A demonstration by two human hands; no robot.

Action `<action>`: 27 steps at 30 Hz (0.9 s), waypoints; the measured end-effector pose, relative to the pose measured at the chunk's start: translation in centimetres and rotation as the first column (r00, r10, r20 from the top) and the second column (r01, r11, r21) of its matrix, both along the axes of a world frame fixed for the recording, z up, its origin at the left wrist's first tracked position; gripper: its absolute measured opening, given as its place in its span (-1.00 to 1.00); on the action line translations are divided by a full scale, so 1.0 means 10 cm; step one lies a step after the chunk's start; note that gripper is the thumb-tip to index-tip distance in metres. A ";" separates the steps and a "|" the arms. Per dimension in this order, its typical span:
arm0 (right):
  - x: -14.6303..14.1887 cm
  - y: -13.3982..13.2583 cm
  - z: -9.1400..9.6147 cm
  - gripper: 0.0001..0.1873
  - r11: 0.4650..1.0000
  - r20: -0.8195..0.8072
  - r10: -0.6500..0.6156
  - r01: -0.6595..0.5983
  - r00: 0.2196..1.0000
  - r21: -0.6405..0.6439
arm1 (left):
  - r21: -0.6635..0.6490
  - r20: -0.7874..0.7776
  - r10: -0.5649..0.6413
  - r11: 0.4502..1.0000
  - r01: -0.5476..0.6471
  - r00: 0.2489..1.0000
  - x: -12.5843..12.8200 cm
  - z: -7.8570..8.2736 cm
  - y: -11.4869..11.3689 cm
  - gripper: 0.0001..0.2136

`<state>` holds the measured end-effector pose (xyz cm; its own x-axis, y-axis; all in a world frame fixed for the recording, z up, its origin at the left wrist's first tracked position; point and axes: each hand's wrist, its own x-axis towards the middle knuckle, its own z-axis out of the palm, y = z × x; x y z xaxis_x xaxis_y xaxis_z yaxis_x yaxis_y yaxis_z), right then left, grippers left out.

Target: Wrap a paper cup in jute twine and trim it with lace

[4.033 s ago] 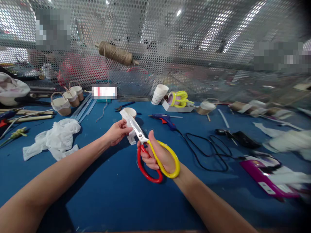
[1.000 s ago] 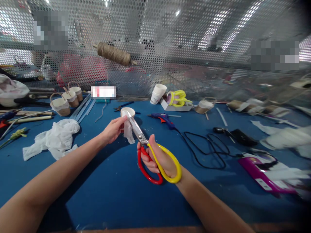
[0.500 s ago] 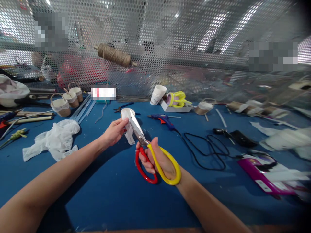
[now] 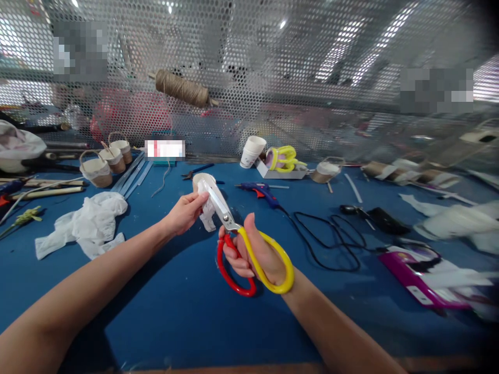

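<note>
My left hand (image 4: 187,212) is closed, pinching a small paper cup (image 4: 198,179) and the white cloth (image 4: 208,217) that hangs down from it. My right hand (image 4: 249,249) grips large scissors (image 4: 225,217) with one red and one yellow handle. Their blades point away from me and lie against the cloth at the cup's side. Whether the cloth is between the blades cannot be made out. A crumpled white cloth (image 4: 91,221) lies left of my left hand. Beyond the scissors rests a blue glue gun (image 4: 260,192) with a black cord.
Several small handled baskets (image 4: 99,174) stand at the back left beside clear glue sticks (image 4: 134,174). Pliers (image 4: 195,171), stacked paper cups (image 4: 252,151) and a white box (image 4: 283,170) sit near the mesh wall. A purple power strip (image 4: 409,283) lies on the right. A twine spool (image 4: 181,88) hangs on the mesh.
The scissor handles have spread slightly, the yellow one shifting right. The cloth hanging below the cup has bunched a little. My left hand keeps its hold, almost in the same place.
</note>
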<state>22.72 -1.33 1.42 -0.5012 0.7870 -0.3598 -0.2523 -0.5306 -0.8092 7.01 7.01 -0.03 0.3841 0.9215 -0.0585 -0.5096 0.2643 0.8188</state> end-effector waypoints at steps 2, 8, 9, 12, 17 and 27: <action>-0.01 0.01 0.00 -0.25 1.000 -0.020 0.002 -0.002 1.000 -0.004 | 0.006 0.002 -0.009 1.000 0.009 1.000 0.01 -0.01 -0.01 -0.88; -0.02 0.00 0.00 -0.26 1.000 -0.035 -0.006 0.006 0.999 -0.010 | 0.020 0.013 -0.012 1.000 0.011 1.000 0.04 -0.02 -0.05 -0.89; -0.02 0.00 0.00 -0.26 1.000 -0.034 -0.008 0.008 0.999 -0.006 | 0.023 0.012 -0.013 1.000 0.013 1.000 0.04 -0.01 -0.05 -0.89; -0.01 -0.02 -0.01 -0.26 1.000 -0.026 -0.014 0.014 1.000 0.000 | 0.034 0.002 -0.021 0.999 0.021 1.000 0.02 0.00 -0.05 -0.88; 0.00 -0.03 -0.04 -0.29 0.999 -0.002 -0.033 0.033 0.999 0.039 | 0.079 -0.024 -0.006 0.997 0.008 1.000 -0.01 0.02 -0.04 -0.87; -0.02 -0.05 -0.07 -0.30 0.989 0.015 -0.069 0.067 0.997 0.132 | 0.147 -0.080 0.010 0.989 0.002 0.997 -0.04 0.06 -0.03 -0.85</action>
